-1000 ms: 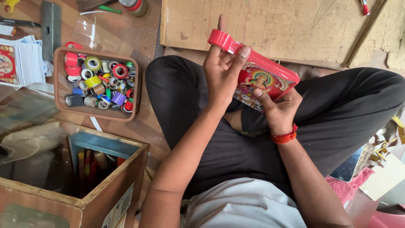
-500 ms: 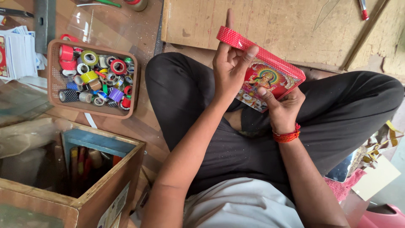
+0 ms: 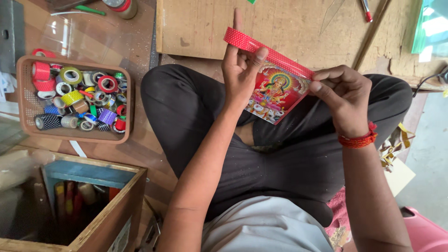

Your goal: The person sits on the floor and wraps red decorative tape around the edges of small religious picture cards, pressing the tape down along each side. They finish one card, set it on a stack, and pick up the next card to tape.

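Sitting cross-legged on a brown floor, the person holds a small square picture card (image 3: 276,95) printed in bright red, with a colourful seated figure at its middle, above their dark-trousered lap. A strip of red tape with white dots (image 3: 266,52) runs along the card's far edge, from upper left down to the right. The left hand (image 3: 240,70) is closed around the left end of that strip: the thumb presses onto the tape from the near side, the other fingers curl behind it, and the index finger stands straight up, pointing away. The right hand (image 3: 343,95) pinches the card's right corner, where the strip ends, between thumb and bent fingers; a red thread band (image 3: 358,140) circles its wrist. Both hands are thus closed on the card and its tape, not spread open.

To the left, on the floor, lies a brown plastic basket (image 3: 25,100) filled with many small rolls of coloured tape (image 3: 79,100), red, yellow, green, purple and dotted black among them. Nearer, at the lower left, stands an open wooden box with a blue inner frame (image 3: 93,175), holding some dim upright things that cannot be made out. Beyond the knees lies a flat pale wooden board (image 3: 205,25). A pink plastic object (image 3: 424,231) shows at the lower right corner.
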A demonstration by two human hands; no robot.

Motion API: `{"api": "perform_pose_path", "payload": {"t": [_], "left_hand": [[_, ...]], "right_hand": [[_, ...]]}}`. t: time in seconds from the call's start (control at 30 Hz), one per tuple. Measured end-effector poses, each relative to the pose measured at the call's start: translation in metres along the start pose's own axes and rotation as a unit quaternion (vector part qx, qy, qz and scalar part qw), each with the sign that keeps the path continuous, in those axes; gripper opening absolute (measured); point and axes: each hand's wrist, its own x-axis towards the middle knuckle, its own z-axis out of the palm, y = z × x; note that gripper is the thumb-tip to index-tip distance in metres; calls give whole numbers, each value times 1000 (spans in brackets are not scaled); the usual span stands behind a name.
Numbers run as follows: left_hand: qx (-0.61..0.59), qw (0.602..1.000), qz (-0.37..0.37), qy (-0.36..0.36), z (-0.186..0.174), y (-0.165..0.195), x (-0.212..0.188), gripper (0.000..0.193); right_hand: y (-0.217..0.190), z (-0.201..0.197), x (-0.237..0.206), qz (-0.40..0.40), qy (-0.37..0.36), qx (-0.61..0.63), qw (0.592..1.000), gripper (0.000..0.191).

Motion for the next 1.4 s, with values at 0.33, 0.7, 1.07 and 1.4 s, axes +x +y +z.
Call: {"api": "perform_pose_path", "payload": {"t": [0.33,0.7,1.07,1.4], "left_hand": [[-14,1000,-23,-1,0,11,-1,84],[-47,997,-59,-21,-3,17,1,86],[-72,992,-98,-36,-4,47,5,93],[6,996,-62,62,18,50,-5,84]], "right_hand": [[-53,-5,50,95,-198,-208,953,39],[-43,22,106,161,-310,-240,906,76],[-65,78,94,-40,-207,-312,926,63],[-62,89,18,-235,-31,-485,842,41]]}}
